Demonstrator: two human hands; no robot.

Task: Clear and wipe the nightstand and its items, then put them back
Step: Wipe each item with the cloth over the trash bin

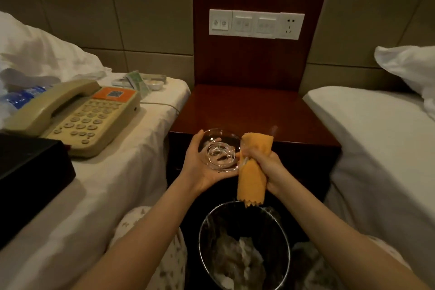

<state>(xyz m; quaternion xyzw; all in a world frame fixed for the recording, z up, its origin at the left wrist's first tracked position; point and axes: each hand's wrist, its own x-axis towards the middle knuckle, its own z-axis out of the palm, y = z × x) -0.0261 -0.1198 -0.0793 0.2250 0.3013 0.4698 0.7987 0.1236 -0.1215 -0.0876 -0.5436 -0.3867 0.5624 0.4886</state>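
Black box (30,172) sits at the far left on the left bed (106,190), its near corner close to a beige corded phone (77,115), which lies on the white sheet a little in from the mattress's right edge. A blue-labelled water bottle (21,97) lies behind the handset. Farther back, near the headboard, a green packet (137,82) and other small items crowd that bed's corner.

Between the two beds stands the dark red wooden nightstand (247,110). Both mattresses sit just beside its side edges, and a white switch panel (256,24) is set in the wood behind it.

Both bare forearms reach forward and meet just in front of the nightstand's front edge. The left hand (200,167) is turned palm up and cupped under a clear glass dish (220,153), thumb along its left rim, holding it tipped toward the camera. Touching the dish's right rim is an orange cloth (253,172), bunched in the closed fist of the right hand (270,169). One end stands up above the fist and the other hangs down.

Directly below, a round waste bin (200,240) holding crumpled rubbish fills the floor gap before the nightstand. The right bed (364,136) lies smooth, with a white pillow (409,66) at its head.
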